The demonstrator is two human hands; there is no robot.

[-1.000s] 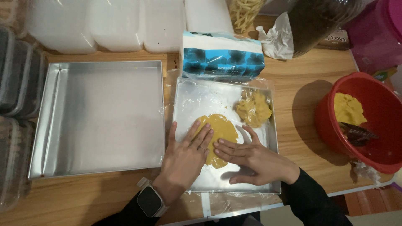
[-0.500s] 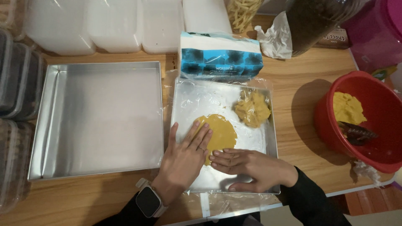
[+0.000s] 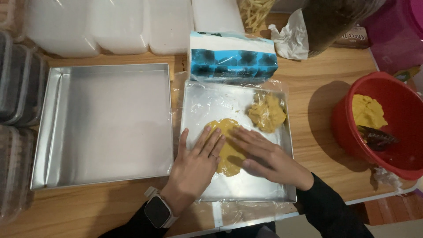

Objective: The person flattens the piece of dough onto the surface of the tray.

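A flattened patch of yellow dough (image 3: 229, 155) lies in a small metal tray (image 3: 200, 103) lined with clear plastic wrap. My left hand (image 3: 196, 163) rests flat on the dough's left side, fingers spread, a smartwatch on the wrist. From the right, my right hand (image 3: 269, 158) lies flat over the dough, fingers pointing left. A second, rough lump of yellow dough (image 3: 267, 113) sits loose in the tray's far right corner, apart from both hands.
A larger empty metal tray (image 3: 103, 123) sits to the left. A blue tissue pack (image 3: 232, 57) stands behind the small tray. A red bowl (image 3: 343, 119) with more dough and a dark utensil is at the right. Stacked plastic containers (image 3: 20, 88) line the left edge.
My right hand has slid up and leftward over the dough, now covering more of it. The left hand stays pressed on the dough's left side.
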